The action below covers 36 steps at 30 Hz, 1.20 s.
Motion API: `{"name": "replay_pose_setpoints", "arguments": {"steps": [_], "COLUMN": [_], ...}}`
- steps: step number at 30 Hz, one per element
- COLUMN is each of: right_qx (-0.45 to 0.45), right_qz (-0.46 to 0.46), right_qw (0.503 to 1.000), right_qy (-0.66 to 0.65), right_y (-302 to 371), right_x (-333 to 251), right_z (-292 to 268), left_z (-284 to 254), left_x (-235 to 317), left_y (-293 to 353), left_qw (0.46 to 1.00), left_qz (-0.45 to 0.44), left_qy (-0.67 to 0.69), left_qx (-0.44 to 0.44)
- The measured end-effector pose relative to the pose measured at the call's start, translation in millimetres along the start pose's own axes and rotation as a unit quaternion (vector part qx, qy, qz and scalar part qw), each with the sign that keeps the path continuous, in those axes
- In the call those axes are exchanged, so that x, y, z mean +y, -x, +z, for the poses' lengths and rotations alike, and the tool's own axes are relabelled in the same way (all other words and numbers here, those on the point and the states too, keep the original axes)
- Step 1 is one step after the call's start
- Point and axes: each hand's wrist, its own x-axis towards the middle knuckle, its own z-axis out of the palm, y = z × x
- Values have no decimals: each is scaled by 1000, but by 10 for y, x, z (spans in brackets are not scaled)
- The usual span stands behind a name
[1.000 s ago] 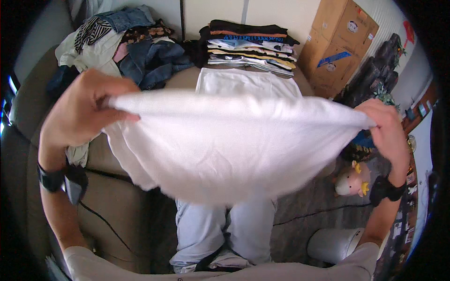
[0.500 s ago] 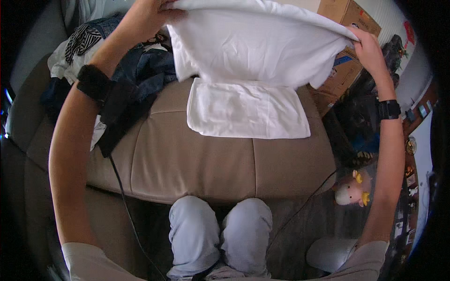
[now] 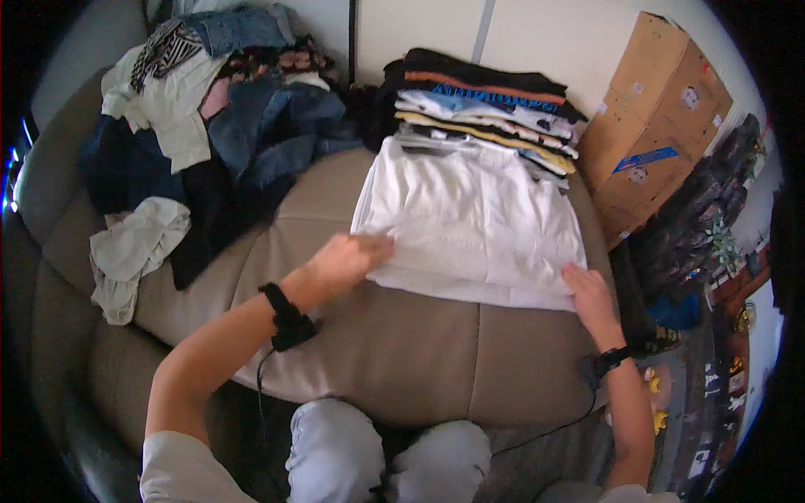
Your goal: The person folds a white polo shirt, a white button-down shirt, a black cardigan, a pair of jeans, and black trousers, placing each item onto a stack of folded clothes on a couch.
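A folded white garment (image 3: 478, 226) lies on the brown padded seat in front of me, its near edge showing several layers. My left hand (image 3: 348, 260) is at its left edge, fingers closed on the cloth and slightly blurred. At the near right corner, my right hand (image 3: 591, 293) has its fingers bent around the edge, thumb side against the fabric. The garment's far edge meets the foot of a stack of folded clothes (image 3: 486, 105). A black strap with a cable sits on each wrist.
Rumpled clothes, among them blue jeans (image 3: 268, 121) and a white piece (image 3: 138, 247), are heaped on the seat (image 3: 419, 352) to the left. Cardboard boxes (image 3: 650, 126) stand at the far right. A pink plush toy (image 3: 658, 394) is on the floor, partly behind my right forearm.
Both hands have come down and nearer with the raised white cloth, which now lies flat over the folded white part. The stack behind it has come into sight.
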Motion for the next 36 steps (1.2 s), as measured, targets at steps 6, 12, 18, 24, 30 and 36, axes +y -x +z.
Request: {"name": "replay_pose_setpoints", "arguments": {"steps": [6,12,18,24,30,36], "right_qx": [0,-93,-25,-27,-11,-48], "right_qz": [71,129,535,555,511,505], "right_qw": [997,987,682,547,524,546], "right_qy": [22,-37,-497,-626,-682,-667], "right_y": [-319,19,503,322,277,251], "right_x": [-86,-257,203,41,10,-14], "right_z": [-336,-323,-520,-399,-466,-375], "left_z": [-326,-248,-272,-239,-209,-317], "left_x": [-84,76,93,142,113,131], "left_y": [-130,162,296,306,236,226], "left_qw": [997,975,705,670,620,639], "left_qz": [13,-161,-506,-455,-454,-445], "left_qy": [22,18,497,577,638,624], "left_qx": [67,151,32,100,45,66]}}
